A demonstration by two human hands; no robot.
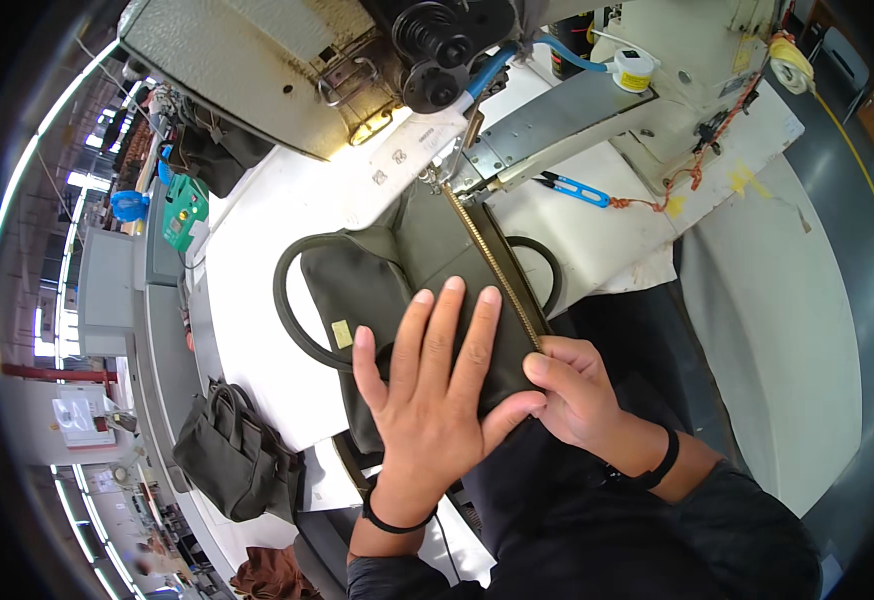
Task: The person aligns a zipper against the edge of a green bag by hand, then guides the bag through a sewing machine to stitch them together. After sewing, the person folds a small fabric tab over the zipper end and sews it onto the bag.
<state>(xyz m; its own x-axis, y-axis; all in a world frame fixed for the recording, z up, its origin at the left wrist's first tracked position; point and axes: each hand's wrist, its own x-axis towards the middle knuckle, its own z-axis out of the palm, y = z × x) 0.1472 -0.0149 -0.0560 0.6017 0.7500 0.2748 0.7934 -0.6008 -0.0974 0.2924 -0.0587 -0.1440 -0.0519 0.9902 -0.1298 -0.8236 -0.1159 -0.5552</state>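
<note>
A dark olive handbag (357, 285) with round handles lies under the sewing machine, one end beneath the needle and presser foot (435, 180). Along its right edge runs a brass-toothed zipper (487, 248) that reaches up to the needle. My left hand (435, 385) rests flat on the bag with its fingers spread. At the zipper's near end, my right hand (572, 385) pinches the zipper edge between thumb and fingers. A small pale yellow patch (342, 334) shows on the bag beside my left fingertips.
The sewing machine head (267, 70) hangs over the white table (257, 290). Blue-handled thread snips (579, 190) on an orange cord lie right of the needle. A second dark bag (227, 450) sits at the left, with brown material (272, 575) below it. A small white pot (633, 70) stands on the machine.
</note>
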